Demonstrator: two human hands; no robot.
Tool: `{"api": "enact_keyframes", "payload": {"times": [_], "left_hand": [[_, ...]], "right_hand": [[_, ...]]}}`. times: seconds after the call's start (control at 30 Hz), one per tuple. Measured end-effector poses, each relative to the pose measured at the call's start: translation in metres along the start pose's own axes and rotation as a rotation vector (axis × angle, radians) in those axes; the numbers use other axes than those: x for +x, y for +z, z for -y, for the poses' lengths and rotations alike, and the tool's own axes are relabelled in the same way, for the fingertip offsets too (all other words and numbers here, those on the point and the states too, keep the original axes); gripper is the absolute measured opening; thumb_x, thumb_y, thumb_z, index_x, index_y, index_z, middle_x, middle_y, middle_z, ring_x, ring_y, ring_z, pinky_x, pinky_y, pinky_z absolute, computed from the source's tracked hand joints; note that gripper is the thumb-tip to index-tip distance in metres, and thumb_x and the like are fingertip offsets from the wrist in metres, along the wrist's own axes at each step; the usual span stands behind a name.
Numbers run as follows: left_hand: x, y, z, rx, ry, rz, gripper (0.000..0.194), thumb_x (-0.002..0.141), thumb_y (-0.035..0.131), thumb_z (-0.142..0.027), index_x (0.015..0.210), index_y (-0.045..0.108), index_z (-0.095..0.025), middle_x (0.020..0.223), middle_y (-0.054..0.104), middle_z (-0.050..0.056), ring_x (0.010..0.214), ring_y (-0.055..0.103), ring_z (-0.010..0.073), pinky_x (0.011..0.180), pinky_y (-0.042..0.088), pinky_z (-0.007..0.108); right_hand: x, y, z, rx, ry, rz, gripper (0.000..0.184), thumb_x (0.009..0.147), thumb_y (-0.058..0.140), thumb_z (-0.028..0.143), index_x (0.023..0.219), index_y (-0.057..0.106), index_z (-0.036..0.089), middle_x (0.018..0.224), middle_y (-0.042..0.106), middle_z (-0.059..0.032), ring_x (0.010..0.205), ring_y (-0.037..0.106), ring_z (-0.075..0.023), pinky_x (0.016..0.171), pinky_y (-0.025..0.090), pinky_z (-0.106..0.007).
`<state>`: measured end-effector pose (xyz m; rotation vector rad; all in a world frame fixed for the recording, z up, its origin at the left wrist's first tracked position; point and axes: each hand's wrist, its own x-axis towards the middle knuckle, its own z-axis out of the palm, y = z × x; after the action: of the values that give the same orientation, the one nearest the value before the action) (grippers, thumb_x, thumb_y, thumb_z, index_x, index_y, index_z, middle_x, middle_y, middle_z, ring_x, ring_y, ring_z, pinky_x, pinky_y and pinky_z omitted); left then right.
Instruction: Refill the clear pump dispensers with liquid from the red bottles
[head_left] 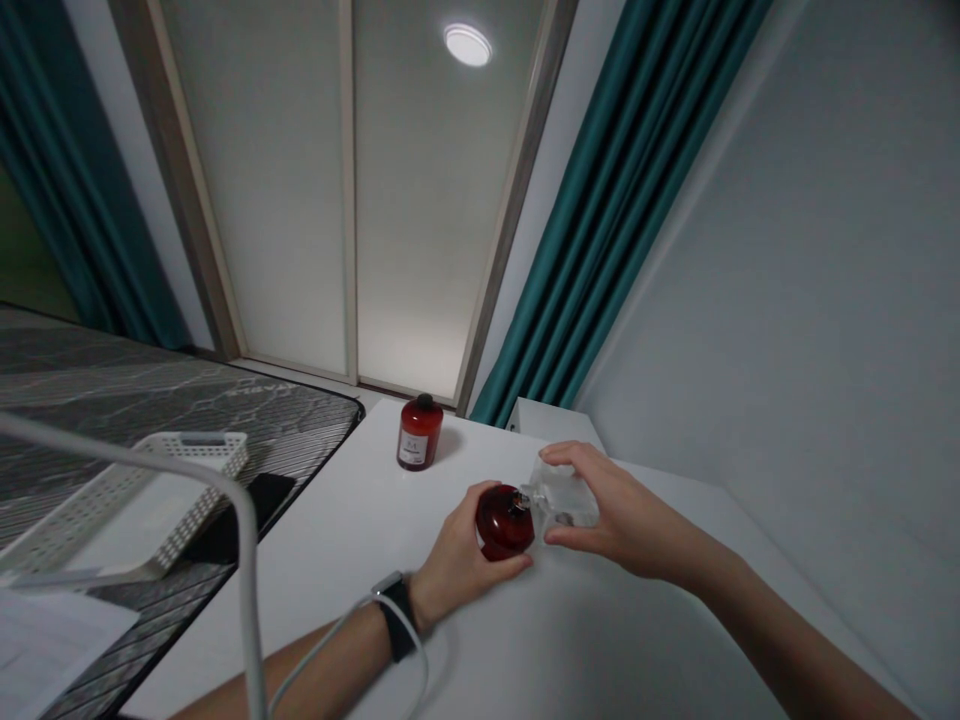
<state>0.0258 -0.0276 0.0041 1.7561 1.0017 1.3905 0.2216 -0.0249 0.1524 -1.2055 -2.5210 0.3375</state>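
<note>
My left hand (459, 562) is wrapped round a dark red bottle (504, 522) above the white table (360, 530). No cap shows on its narrow neck. In my right hand (626, 515), a transparent bottle (566, 492) is gripped between thumb and fingers. It lies tilted on its side, its narrow end at the red bottle's mouth. Whether liquid is passing between them I cannot make out. Farther back on the table stands a second red bottle (420, 435), upright, with a black cap and a white label.
A white perforated basket (161, 530) sits left of the table on a dark striped surface, with paper (56, 640) below it. A white cable (244, 530) crosses the left foreground. A white box (555, 415) stands behind the table, near the teal curtain (577, 250).
</note>
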Motion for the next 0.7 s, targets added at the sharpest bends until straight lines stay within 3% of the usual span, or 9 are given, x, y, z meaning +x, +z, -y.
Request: {"api": "enact_keyframes", "payload": {"times": [0.7], "left_hand": [[-0.0025, 0.0007, -0.0013, -0.028, -0.008, 0.018, 0.07, 0.065, 0.082, -0.023, 0.124, 0.045, -0.019, 0.12, 0.062, 0.01, 0.111, 0.062, 0.0275, 0.101, 0.049, 0.043]], "right_hand": [[0.0019, -0.0014, 0.004, -0.014, -0.022, 0.023, 0.059, 0.074, 0.08, 0.023, 0.124, 0.05, 0.024, 0.132, 0.058, -0.011, 0.124, 0.056, -0.028, 0.104, 0.047, -0.048]]}}
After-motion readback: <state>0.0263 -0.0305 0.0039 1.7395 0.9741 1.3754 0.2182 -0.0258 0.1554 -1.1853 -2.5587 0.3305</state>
